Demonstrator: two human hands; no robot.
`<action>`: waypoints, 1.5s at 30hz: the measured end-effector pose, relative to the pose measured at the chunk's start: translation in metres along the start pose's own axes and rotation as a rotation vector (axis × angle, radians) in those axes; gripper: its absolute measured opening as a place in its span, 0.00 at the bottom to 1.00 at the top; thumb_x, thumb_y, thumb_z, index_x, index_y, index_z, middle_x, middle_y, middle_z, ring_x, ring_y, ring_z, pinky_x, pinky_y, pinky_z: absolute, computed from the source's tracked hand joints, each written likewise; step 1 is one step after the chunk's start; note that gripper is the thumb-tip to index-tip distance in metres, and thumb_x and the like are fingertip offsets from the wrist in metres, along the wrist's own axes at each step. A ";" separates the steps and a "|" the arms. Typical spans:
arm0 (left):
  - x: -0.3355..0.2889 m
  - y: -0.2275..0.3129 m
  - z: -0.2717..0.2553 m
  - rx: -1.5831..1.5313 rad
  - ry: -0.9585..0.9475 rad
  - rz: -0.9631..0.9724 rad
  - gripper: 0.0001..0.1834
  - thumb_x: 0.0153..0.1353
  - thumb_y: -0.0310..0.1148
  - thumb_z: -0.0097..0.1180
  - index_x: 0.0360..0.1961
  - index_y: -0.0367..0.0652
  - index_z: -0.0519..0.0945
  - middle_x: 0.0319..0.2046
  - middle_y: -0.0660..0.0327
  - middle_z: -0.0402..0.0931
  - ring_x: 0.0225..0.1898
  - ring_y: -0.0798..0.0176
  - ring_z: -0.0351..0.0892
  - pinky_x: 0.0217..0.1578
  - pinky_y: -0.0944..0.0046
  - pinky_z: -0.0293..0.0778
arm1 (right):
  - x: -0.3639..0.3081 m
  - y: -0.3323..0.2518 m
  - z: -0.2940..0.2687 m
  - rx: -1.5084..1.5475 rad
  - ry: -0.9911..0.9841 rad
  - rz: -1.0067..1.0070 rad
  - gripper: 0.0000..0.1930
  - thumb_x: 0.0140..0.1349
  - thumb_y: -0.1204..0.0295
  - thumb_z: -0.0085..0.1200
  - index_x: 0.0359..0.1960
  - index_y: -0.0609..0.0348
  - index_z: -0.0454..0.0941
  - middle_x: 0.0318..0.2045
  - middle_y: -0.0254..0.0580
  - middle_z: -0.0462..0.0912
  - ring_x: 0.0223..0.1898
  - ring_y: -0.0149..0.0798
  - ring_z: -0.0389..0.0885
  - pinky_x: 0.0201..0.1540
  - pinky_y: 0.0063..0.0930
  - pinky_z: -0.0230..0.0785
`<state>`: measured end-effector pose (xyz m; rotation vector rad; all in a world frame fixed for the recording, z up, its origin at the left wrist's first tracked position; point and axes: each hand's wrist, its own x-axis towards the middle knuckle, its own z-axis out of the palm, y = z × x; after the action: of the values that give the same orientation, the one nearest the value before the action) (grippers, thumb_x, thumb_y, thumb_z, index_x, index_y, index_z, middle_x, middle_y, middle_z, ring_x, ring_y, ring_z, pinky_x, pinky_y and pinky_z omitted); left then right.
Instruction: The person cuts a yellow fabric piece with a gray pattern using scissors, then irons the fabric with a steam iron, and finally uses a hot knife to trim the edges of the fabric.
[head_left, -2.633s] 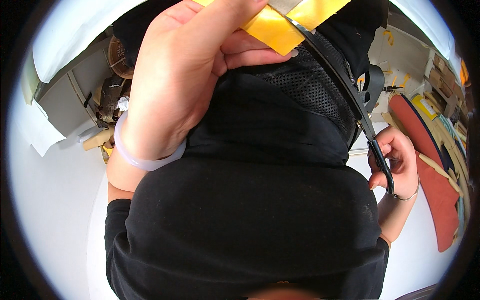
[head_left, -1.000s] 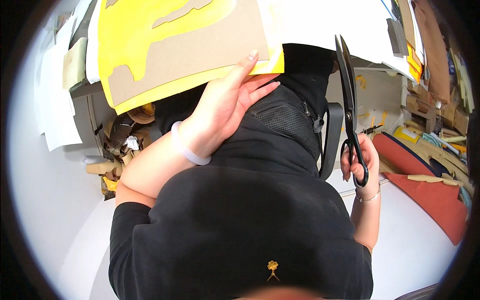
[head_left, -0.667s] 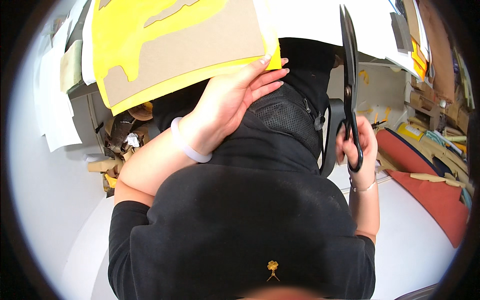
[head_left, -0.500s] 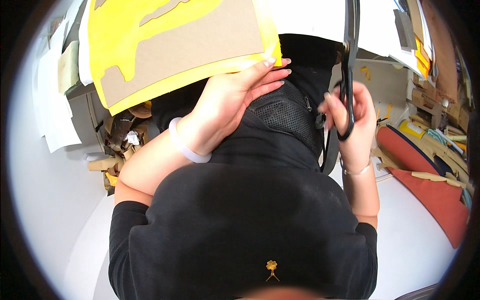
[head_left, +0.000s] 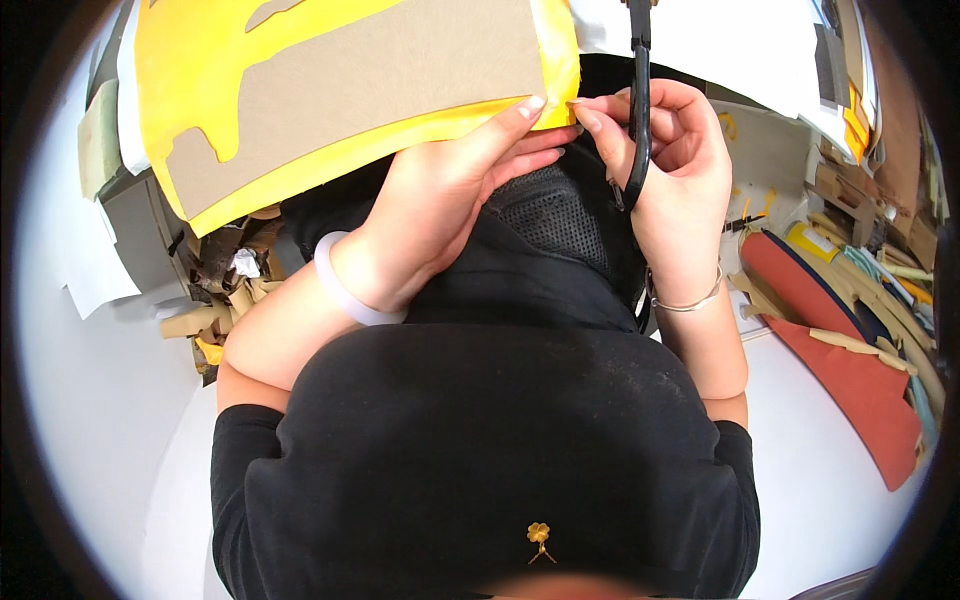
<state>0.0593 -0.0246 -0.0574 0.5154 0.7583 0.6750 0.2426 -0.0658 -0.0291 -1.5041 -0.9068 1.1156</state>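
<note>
single head view, fisheye, looks steeply down over person's black-clad torso (head_left: 480, 450); very near it. above torso: yellow-backed cardboard sheet (head_left: 350, 90). right of torso: red sheet (head_left: 850, 370). rim bends edges.

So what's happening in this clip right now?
A person in a black top holds up a yellow sheet with a brown cardboard shape stuck on it, gripping its lower right edge with the left hand. The right hand holds black scissors, blades pointing up, with its fingertips touching the sheet's corner. Cardboard scraps and a red sheet lie around.
</note>
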 end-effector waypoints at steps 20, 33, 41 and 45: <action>0.005 -0.003 -0.007 -0.056 -0.060 -0.063 0.24 0.82 0.38 0.51 0.67 0.27 0.77 0.64 0.46 0.80 0.66 0.56 0.80 0.71 0.55 0.74 | 0.003 -0.004 0.012 -0.061 0.028 0.041 0.19 0.64 0.82 0.71 0.52 0.66 0.74 0.43 0.43 0.88 0.43 0.29 0.88 0.47 0.19 0.82; 0.004 -0.001 -0.007 -0.012 -0.055 -0.048 0.24 0.82 0.39 0.51 0.67 0.29 0.77 0.64 0.45 0.80 0.65 0.54 0.81 0.71 0.54 0.74 | 0.000 -0.004 0.007 -0.063 0.045 0.066 0.19 0.65 0.82 0.71 0.52 0.66 0.74 0.44 0.44 0.88 0.45 0.30 0.89 0.50 0.20 0.83; 0.002 0.001 -0.006 0.030 -0.050 -0.031 0.24 0.82 0.39 0.51 0.68 0.30 0.77 0.64 0.45 0.80 0.65 0.54 0.81 0.69 0.54 0.76 | 0.001 -0.004 0.007 -0.056 0.038 0.057 0.19 0.64 0.81 0.72 0.52 0.67 0.75 0.43 0.44 0.89 0.45 0.30 0.89 0.50 0.21 0.84; 0.004 -0.002 -0.008 0.010 -0.033 -0.036 0.23 0.81 0.39 0.53 0.66 0.30 0.79 0.62 0.47 0.82 0.64 0.55 0.82 0.68 0.56 0.77 | 0.003 -0.005 0.009 -0.060 0.034 0.057 0.19 0.63 0.81 0.72 0.51 0.67 0.75 0.43 0.45 0.89 0.44 0.31 0.89 0.51 0.22 0.84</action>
<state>0.0554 -0.0214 -0.0654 0.5199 0.7388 0.6281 0.2349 -0.0596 -0.0252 -1.6024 -0.8859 1.1089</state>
